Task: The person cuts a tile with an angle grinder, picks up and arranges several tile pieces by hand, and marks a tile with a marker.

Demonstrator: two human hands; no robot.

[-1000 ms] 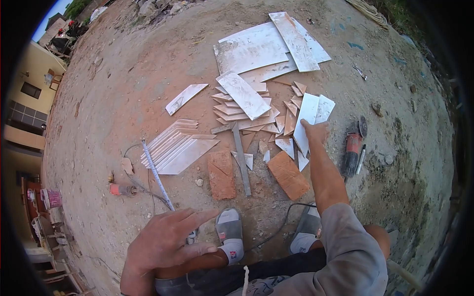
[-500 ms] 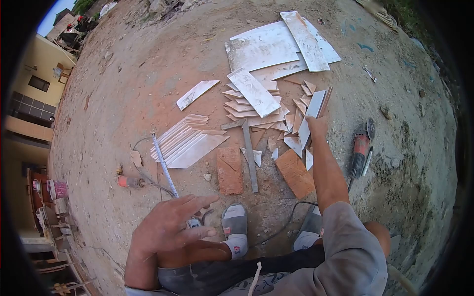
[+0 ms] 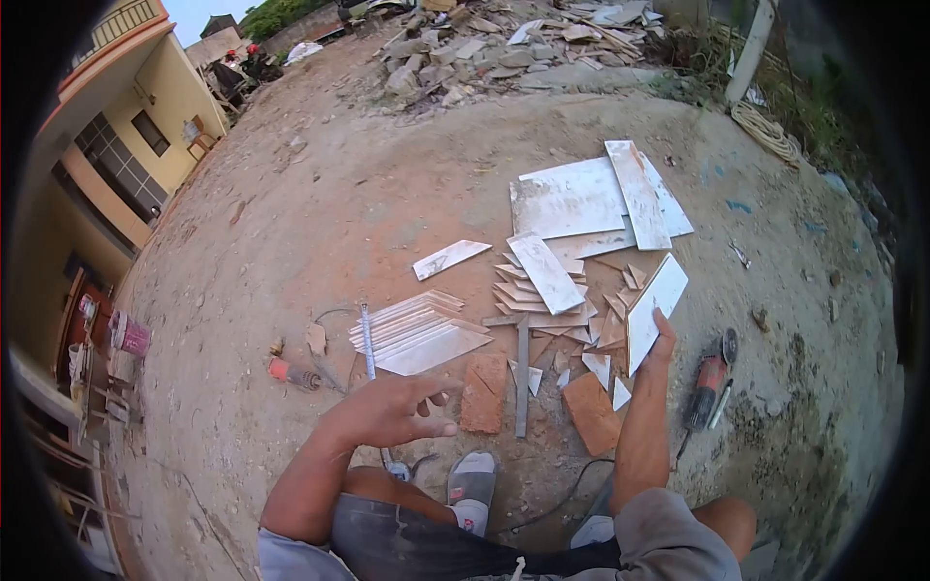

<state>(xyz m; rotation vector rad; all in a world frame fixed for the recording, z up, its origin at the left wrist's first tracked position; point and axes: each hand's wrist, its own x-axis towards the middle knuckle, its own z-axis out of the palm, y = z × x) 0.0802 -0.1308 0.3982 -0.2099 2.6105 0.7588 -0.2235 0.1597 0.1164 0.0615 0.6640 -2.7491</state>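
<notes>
My right hand (image 3: 660, 341) is closed on the lower right edge of a white cut tile (image 3: 656, 308) with slanted ends, held tilted beside the tile offcuts (image 3: 614, 318). My left hand (image 3: 412, 409) hovers with thumb and fingers apart, nothing between them, left of a red brick (image 3: 482, 392). Beneath it a tape measure's blade (image 3: 367, 339) runs out past a fanned stack of cut tiles (image 3: 431, 347). A metal square (image 3: 523, 387) lies between that brick and a second brick (image 3: 592, 414).
An angle grinder (image 3: 709, 380) lies at the right with a pen-like stick (image 3: 721, 405) beside it. Another red power tool (image 3: 294, 374) lies at the left. Large white tiles (image 3: 567, 205) are farther out, before a rubble heap (image 3: 475, 58). A cord (image 3: 562, 518) crosses near my feet.
My right hand has raised the tile and turned its white face more into view. My left hand has shifted right, toward the brick. The head view has tilted up, showing more background.
</notes>
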